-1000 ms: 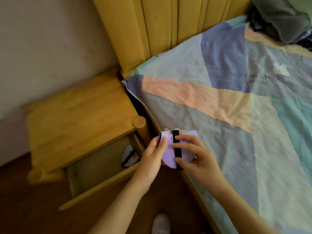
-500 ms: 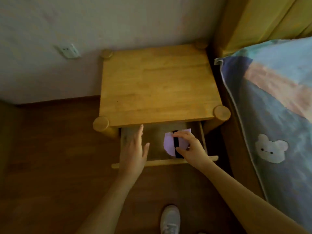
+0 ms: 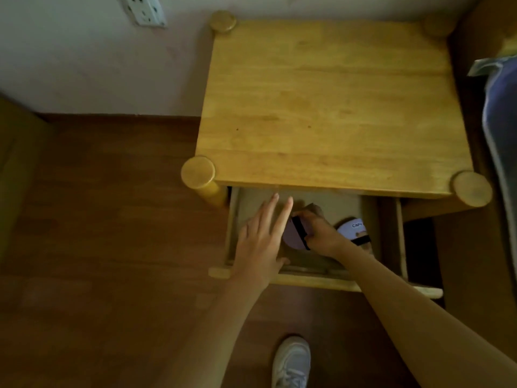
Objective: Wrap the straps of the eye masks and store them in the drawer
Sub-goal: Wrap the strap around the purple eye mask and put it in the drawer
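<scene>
Right hand: our right hand (image 3: 319, 233) is down inside the open drawer (image 3: 335, 211). Its fingers curl around a purple eye mask (image 3: 292, 238) and hold it.

Purple eye mask: it is folded small, with its black strap (image 3: 300, 231) wrapped across it. It sits low in the drawer, near the middle. We cannot tell if it touches the drawer floor.

Left hand: our left hand (image 3: 260, 242) is flat and spread wide, fingers straight, holding nothing. It is over the left part of the drawer, right beside the purple eye mask. Two fingertips point toward the back of the drawer.

White eye mask: a second one (image 3: 353, 228) lies in the drawer to the right of our right hand. It has small dark letters on it and a black strap. Our right wrist covers part of it.

Drawer: it is pulled out from under a yellow wooden nightstand (image 3: 333, 107). Its front rail (image 3: 313, 280) is under both our arms.

Around us: a brown wooden floor (image 3: 98, 219) is on the left. A white shoe (image 3: 291, 362) is on the floor below the drawer. A white wall socket (image 3: 144, 9) is up on the wall. A blue blanket edge (image 3: 500, 121) shows at the far right.
</scene>
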Demonstrator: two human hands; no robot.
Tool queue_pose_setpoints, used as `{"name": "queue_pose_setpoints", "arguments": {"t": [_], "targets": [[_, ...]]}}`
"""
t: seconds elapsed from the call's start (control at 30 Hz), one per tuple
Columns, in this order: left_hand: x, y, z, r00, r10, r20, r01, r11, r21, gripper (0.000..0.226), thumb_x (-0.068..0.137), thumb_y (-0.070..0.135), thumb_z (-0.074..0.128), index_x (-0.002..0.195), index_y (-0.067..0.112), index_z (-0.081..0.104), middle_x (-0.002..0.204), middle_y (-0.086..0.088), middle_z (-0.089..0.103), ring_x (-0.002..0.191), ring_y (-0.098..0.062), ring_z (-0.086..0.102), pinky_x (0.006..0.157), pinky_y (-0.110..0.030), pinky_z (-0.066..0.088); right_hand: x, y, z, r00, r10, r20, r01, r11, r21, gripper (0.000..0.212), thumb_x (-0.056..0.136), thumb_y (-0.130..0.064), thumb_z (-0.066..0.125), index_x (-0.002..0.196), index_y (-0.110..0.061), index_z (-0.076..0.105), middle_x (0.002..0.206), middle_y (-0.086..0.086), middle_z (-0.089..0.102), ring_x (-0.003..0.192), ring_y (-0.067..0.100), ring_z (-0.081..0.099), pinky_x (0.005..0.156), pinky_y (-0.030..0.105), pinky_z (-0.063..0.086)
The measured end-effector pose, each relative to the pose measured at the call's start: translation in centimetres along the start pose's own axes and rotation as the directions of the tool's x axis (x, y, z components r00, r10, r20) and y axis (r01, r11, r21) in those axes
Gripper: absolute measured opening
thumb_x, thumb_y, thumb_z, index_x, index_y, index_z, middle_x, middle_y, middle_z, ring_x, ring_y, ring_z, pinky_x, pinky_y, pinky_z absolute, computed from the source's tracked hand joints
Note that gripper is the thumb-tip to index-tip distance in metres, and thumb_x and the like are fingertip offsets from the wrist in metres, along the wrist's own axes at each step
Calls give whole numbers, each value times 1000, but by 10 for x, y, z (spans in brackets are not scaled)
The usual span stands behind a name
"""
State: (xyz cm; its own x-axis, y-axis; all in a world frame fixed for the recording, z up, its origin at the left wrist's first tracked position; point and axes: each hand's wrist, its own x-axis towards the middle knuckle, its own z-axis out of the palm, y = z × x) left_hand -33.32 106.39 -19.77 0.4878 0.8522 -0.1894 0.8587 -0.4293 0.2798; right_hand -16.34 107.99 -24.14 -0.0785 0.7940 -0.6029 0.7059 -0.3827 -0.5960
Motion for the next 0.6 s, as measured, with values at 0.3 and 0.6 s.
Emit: {"name": "queue_pose_setpoints", "arguments": {"t": [0.3,0.6], "targets": [[-13,-1,-4,997,-79,24,78,996,35,80,91,45,52,151,24,5,158,2,18,141,-17,28,104,-32,34,-26,9,-13,994,-28,110,96,728,-679,64,95,-41,44,150,-32,11,154,4,30,106,35,61,75,36,45],[-25,58,-122,983,24,-180,3,989,150,35,84,38,65,115,22,63,110,7,67,103,-17,63,84,-35,46,-172,-40,-94,977,-110,-182,35,928,-372,36,93,-35,48,129,-33,50,127,-6,62,114,19,58,85,37,51]]}}
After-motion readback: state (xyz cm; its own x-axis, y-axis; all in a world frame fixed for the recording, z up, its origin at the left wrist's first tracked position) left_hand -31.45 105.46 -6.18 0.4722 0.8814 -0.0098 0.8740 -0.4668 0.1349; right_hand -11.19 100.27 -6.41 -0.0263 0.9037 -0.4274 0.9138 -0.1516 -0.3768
